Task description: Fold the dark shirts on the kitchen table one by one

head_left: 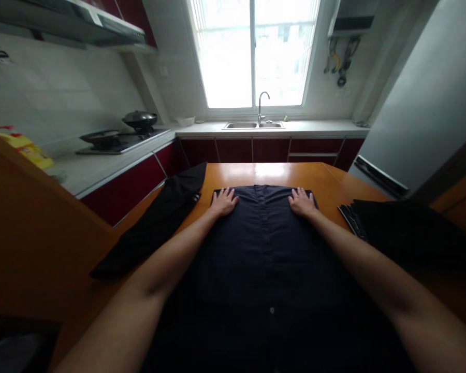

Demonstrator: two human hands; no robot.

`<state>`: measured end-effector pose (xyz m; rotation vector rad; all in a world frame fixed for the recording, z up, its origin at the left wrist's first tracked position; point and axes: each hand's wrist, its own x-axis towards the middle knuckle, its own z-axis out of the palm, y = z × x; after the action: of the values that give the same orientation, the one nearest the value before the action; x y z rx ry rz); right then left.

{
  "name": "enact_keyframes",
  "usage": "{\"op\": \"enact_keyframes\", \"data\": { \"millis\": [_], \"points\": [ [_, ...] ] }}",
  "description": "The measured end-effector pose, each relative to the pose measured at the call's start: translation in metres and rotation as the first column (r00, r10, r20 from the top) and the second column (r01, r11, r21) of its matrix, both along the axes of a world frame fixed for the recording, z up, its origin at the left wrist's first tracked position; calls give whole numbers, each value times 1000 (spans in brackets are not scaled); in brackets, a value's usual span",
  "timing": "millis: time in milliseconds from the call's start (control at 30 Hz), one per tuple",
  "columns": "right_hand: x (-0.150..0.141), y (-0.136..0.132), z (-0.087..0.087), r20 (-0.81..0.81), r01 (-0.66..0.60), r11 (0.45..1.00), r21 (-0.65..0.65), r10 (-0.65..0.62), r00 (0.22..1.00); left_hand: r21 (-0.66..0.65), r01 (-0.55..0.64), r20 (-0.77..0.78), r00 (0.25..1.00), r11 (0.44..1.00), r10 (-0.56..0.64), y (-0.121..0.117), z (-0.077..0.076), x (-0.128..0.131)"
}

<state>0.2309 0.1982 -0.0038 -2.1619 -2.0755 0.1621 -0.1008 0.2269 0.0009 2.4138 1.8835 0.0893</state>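
A dark navy buttoned shirt (262,254) lies spread on the wooden table (233,173), its placket running down the middle and one pale button showing near me. My left hand (224,202) rests flat on the far left corner of the cloth, fingers spread. At the far right corner my right hand (302,202) lies flat in the same way, fingers apart. Both arms reach forward along the sides of the garment. The shirt's near part is dark and hard to make out.
Left of the shirt lies a black garment (155,223). A stack of folded black clothes (404,228) sits on the right. Beyond the table are a counter with a sink (241,125), a stove with pans (101,137), and a grey refrigerator (431,93) at right.
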Motion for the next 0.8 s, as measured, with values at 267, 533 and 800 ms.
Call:
{"op": "enact_keyframes", "data": {
  "millis": [267,533,800],
  "points": [
    [-88,-5,-8,-32,-453,890,49,454,890,42,268,7,963,962,-269,14,-15,52],
    [-71,47,-1,-38,-284,958,26,285,958,69,159,13,987,985,-160,39,-14,47],
    [-109,20,-8,-35,-516,846,132,524,851,142,45,71,996,989,-56,39,-19,48]
  ]
}}
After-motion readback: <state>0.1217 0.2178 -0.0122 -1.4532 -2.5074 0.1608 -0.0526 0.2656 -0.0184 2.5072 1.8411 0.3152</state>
